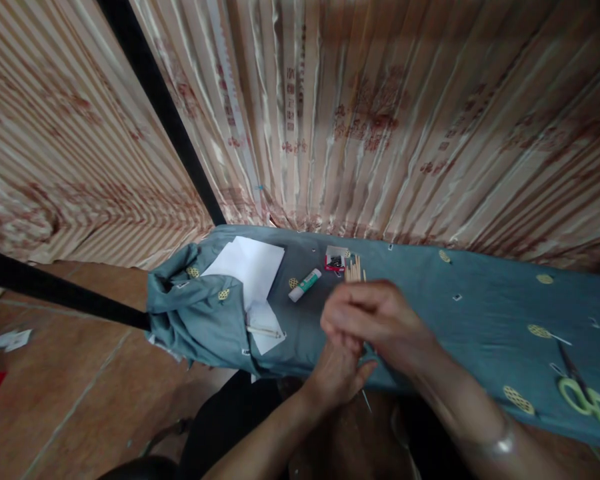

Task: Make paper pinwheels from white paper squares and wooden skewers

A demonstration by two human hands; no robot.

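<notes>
Where the cloth [213, 343] bunches up: at the left end, blue-green with yellow motifs, folded partly over the papers.
White papers [257, 263]: overlapping, with a smaller piece nearer the front edge and pale sticks [265, 331] lying across it.
Glue stick [305, 285]: on its side, slanted, between the papers and the box.
Red-edged box [335, 259]: open, small dark pieces inside.
Left hand [337, 373]: below the right and touching it, thumb out, fingers partly hidden; I cannot tell what it holds.
Wooden sticks [354, 268]: bundled just beside the box, partly hidden behind the right hand.
Right hand [367, 313]: curled into a fist; any contents are hidden.
Thin pale sliver [367, 400]: just below the left thumb; whether gripped, I cannot tell.
Scissors [586, 398]: green-handled, well apart at far right.
</notes>
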